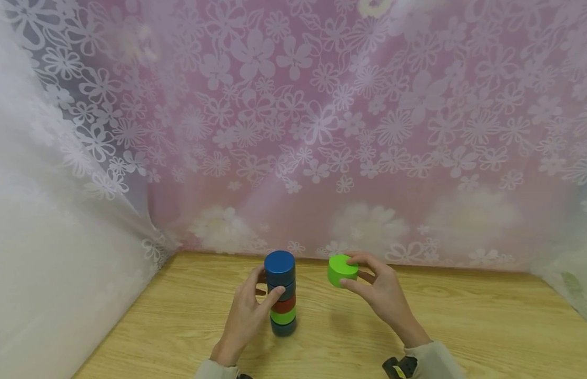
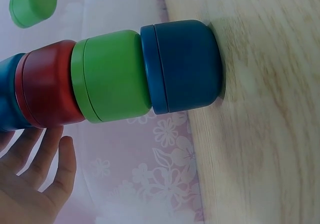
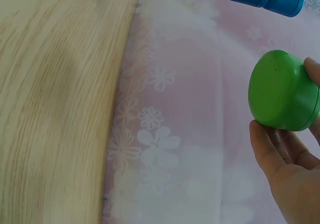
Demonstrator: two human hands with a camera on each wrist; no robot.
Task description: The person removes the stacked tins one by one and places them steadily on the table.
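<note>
A tower of small round lidded tins stands upright on the wooden table: a blue tin [image 2: 187, 63] at the bottom, then a green tin [image 2: 112, 76], a red tin [image 2: 50, 83] and two more blue ones. My left hand [image 1: 246, 310] holds the tower near its upper end, thumb across the front of the second blue tin [image 1: 288, 290] from the top, fingers round the far side. The top blue tin [image 1: 280, 266] sits above that grip. Off to the right, my right hand [image 1: 380, 289] pinches a separate green tin [image 3: 280, 91] by its side, raised above the table.
The wooden table [image 1: 464, 321] runs back to a pink flowered curtain [image 1: 293, 131]. White sheeting [image 1: 61, 252] closes off the left side, and pale cloth [image 1: 568, 263] hangs at the right.
</note>
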